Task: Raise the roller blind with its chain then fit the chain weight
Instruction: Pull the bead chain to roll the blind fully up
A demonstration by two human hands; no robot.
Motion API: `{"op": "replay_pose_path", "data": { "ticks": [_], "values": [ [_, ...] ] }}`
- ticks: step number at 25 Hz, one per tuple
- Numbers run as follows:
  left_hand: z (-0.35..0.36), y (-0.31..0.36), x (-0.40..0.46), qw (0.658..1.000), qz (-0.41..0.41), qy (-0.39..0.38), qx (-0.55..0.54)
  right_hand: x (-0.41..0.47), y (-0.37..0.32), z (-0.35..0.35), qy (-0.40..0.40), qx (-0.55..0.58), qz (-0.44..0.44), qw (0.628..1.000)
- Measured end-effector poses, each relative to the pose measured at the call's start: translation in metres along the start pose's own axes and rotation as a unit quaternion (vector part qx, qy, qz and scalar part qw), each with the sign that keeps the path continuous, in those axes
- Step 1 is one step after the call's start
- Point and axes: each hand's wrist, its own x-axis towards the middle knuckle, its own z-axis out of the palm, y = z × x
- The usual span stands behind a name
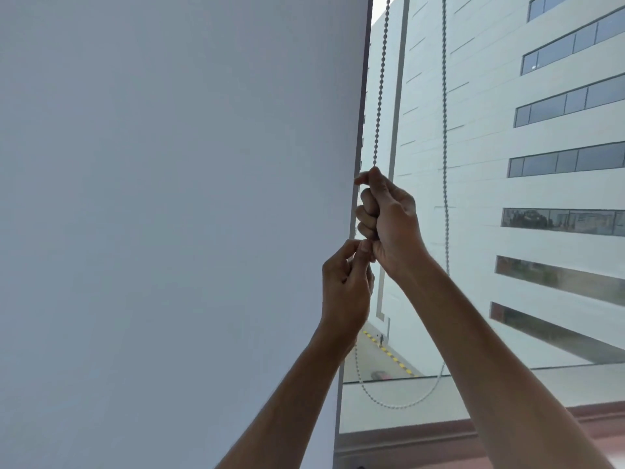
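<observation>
No readable text, label, brand, number or sign anywhere: none on the blind (169, 198), none on the building (490, 130) to its right outside the window.

Pale grey panelled building (480, 137) with dark strip windows (568, 160) stood outside; reddish-brown window sill (422, 431) ran below the glass.

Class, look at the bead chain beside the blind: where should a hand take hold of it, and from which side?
Take the bead chain on its straight, taut near strand, as the right hand and the left hand below it do. Come from the room side, fingers curled round the beads. The slack loop at the bottom offers nothing to pull against.
</observation>
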Motion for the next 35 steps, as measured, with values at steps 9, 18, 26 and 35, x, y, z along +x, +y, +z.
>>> {"op": "replay_pose_path", "data": {
  "ticks": [9, 18, 26, 35],
  "values": [
    [-0.019, -0.054, -0.081, 0.997, -0.072, 0.005, 0.039, -0.071, 0.062, -0.033, 0.034, -0.039, 0.037, 0.998],
    [-0.037, -0.078, -0.153, 0.985, -0.154, -0.031, 0.069, -0.142, 0.095, -0.052, 0.044, -0.071, 0.091, 0.992],
    [-0.059, -0.039, -0.115, 0.980, -0.117, -0.112, 0.112, -0.144, 0.090, -0.043, 0.013, -0.123, 0.052, 0.991],
    [-0.009, 0.102, 0.031, 0.995, 0.000, -0.031, 0.100, -0.143, 0.087, -0.046, -0.012, -0.119, 0.043, 0.992]
  ]
}}
